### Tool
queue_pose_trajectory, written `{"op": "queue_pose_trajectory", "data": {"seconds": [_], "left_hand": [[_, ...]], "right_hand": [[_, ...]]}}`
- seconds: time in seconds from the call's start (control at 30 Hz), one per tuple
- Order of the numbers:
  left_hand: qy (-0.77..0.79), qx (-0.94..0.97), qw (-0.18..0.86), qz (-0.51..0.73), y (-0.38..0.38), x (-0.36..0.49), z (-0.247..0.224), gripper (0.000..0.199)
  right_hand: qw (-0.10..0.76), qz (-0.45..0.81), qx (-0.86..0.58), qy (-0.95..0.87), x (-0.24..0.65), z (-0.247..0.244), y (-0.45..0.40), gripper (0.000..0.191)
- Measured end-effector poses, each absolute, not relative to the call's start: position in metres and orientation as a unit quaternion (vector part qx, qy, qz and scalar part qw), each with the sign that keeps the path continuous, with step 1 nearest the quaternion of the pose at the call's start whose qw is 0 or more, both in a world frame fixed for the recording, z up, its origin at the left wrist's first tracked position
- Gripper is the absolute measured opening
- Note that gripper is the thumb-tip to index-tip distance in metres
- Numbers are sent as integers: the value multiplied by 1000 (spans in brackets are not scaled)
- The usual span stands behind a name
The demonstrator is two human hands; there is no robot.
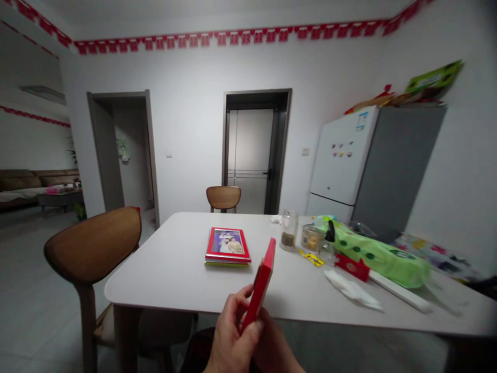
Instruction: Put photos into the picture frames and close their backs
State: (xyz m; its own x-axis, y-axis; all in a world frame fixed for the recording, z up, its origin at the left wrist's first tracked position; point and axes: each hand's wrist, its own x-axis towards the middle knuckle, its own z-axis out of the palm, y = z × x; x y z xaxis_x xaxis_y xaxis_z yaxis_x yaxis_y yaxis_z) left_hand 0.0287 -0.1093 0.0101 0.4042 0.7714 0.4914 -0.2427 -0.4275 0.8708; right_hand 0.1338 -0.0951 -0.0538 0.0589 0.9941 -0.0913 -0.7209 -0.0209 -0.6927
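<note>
A red picture frame [261, 285] is held up nearly edge-on at the front edge of the table. My left hand [234, 329] is closed round its lower left part, thumb along the near edge. Against the frame's other side is my right hand [272, 339], its fingers mostly hidden behind the frame and my left hand. Beyond them, a small stack lies flat on the table; on top is a red picture frame [229, 243] with a photo of people, and a green-edged one [227, 264] shows beneath.
On the white table [166, 274], to the right, stand a glass jar [288, 233] and a lidded container [311, 238]. Beside them lie a yellow packet [312, 258], a red box [351, 267], white tissue [353, 290] and a green pack [380, 256]. A wooden chair [97, 243] stands left.
</note>
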Motion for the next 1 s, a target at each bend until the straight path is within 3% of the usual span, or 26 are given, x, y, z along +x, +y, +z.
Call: {"op": "queue_pose_trajectory", "data": {"seconds": [0.13,0.23,0.3,0.4,0.47,0.63,0.77,1.0], "left_hand": [[176,601,574,528,-106,47,29,37],[168,561,629,511,-91,59,36,66],[162,559,667,465,-77,71,29,74],[171,578,678,420,-58,94,-1,70],[220,609,656,389,-48,109,-24,63],[331,733,497,326,-34,129,-50,46],[391,801,352,287,-26,132,-46,42],[442,782,337,281,-17,119,-50,44]], "right_hand": [[743,569,-309,-170,160,-39,-95,23],[742,499,-390,-221,216,-27,-94,28],[705,441,-488,-267,257,-23,-91,28],[555,314,-682,-359,310,-25,-81,26],[487,263,-737,-387,334,-29,-72,25],[387,157,-805,-421,363,-41,-49,21],[310,89,-834,-448,368,-48,-31,31],[222,2,-840,-496,356,-46,-21,34]]}}
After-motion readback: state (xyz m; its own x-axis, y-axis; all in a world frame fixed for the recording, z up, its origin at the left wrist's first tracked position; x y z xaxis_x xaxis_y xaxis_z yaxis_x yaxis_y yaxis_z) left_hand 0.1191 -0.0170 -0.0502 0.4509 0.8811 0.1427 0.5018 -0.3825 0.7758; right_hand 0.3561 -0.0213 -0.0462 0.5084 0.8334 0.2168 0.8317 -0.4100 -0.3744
